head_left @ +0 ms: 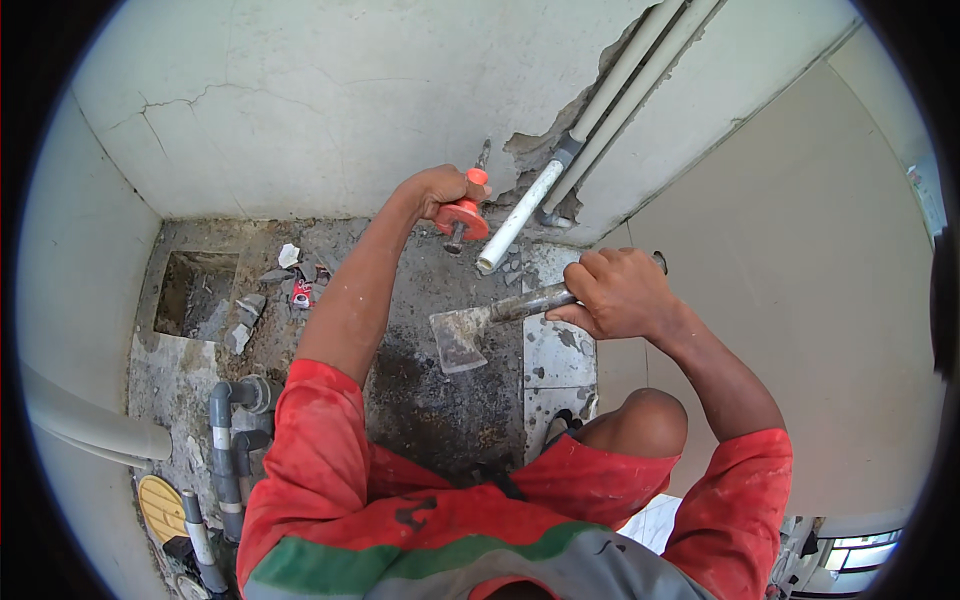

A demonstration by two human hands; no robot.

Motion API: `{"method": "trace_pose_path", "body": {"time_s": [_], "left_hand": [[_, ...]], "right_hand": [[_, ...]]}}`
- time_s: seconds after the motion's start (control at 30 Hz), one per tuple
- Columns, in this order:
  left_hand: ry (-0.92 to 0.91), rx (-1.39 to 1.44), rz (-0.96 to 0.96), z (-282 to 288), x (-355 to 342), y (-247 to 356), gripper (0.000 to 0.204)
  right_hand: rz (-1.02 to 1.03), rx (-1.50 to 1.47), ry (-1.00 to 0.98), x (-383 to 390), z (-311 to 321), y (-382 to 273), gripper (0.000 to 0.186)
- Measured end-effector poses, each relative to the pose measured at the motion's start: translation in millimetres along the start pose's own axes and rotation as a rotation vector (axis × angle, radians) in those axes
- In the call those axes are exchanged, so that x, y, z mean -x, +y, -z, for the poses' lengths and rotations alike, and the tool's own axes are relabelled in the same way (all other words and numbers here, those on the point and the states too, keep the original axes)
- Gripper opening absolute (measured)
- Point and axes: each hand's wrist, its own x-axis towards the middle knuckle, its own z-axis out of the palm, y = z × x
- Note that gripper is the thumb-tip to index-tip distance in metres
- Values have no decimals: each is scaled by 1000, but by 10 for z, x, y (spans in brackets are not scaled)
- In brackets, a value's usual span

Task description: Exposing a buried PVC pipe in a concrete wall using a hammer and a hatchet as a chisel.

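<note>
My left hand (440,190) is closed round the orange grip of a chisel (463,217) with a round hand guard. One metal end points up toward the broken wall; the other, blunt end sticks out below the guard. Farther right and nearer to me, my right hand (622,292) grips the metal handle of a hatchet (459,338). Its wide, worn blade hangs to the left over the dark floor, apart from the chisel. Just right of the chisel, a white pipe (522,215) slants down from the wall and ends in an open mouth.
Two long pipes (640,62) run up a broken-out channel in the cracked wall (300,110). A square pit (187,300) lies at the left, with rubble (247,310) beside it. Grey pipe fittings (222,420) and a yellow round lid (162,508) are nearer. Tiles (558,345) border the floor.
</note>
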Motion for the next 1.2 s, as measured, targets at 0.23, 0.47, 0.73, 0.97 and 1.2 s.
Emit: {"method": "trace_pose_path", "body": {"time_s": [0.23,0.47,0.73,0.97,1.2], "left_hand": [[72,21,-101,-111,-163,-5,39],[153,-76,-201,-203,-54,132,31],[163,-182,-185,-177,-86,177,29],[126,-71,-180,-101,-114,147,29],[168,-70,-158,-210,-77,145,26]], "right_hand": [[-189,71,-89,1,-110,-29,48],[131,7,-114,-58,-10,-153,50],[-163,-40,-214,21,34,-372,50],[295,-169,58,-124,170,-413,52],[-349,-38,-82,58,-100,98,55]]}}
